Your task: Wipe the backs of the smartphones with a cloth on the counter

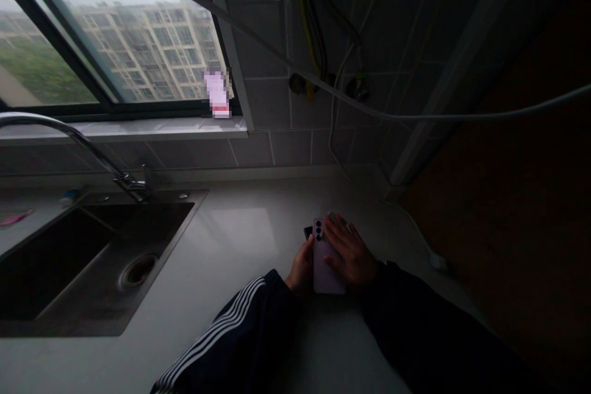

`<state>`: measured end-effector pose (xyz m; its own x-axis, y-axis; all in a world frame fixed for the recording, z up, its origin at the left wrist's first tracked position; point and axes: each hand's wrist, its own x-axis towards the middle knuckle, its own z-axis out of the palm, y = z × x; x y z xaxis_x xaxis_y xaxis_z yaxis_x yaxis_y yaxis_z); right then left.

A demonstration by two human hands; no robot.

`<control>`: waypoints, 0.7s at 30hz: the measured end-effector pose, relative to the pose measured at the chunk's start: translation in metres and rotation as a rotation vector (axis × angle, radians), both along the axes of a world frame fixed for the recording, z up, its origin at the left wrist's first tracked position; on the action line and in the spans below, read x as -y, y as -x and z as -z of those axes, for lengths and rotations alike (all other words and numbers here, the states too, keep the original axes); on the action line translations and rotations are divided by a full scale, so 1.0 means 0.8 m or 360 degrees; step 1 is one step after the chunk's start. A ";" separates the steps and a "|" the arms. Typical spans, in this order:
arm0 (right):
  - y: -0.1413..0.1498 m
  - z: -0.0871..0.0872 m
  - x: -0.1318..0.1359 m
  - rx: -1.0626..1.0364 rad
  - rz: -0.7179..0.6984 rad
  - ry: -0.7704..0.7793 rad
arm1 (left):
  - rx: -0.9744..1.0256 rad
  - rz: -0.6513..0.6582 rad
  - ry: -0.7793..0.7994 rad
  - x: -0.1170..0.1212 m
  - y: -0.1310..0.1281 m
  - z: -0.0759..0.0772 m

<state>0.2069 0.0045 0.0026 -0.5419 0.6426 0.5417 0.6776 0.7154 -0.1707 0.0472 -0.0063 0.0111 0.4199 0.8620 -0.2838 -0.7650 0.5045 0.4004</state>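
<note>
A pale purple smartphone [327, 274] is held just above or on the white counter [240, 240], its back and dark round camera lenses facing me. My left hand [302, 268] grips its left long edge, with the other fingers mostly hidden. My right hand [351, 255] lies across the right side of the phone's back, fingers stretched out and close together. A small dark object [308, 233] pokes out behind the phone's upper left corner; its kind is unclear. Something pale shows near the right fingertips, too dim to name.
To the left is a steel sink [111, 326] with a chrome faucet [92, 151]. A blurred-out pink item [217, 95] stands on the windowsill [175, 129]. A white cable [415, 116] crosses in front of the tiled wall, and a plug-like white piece [438, 261] lies at right.
</note>
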 end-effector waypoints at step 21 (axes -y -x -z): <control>0.015 -0.016 0.022 -0.0034 -0.0362 -0.0158 | 0.0095 0.0059 -0.0031 -0.015 0.029 0.006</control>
<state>0.1947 -0.0131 0.0157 -0.6544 0.4484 0.6088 0.4939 0.8632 -0.1047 0.0241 0.0058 0.0064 0.4670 0.8508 -0.2407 -0.7688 0.5252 0.3648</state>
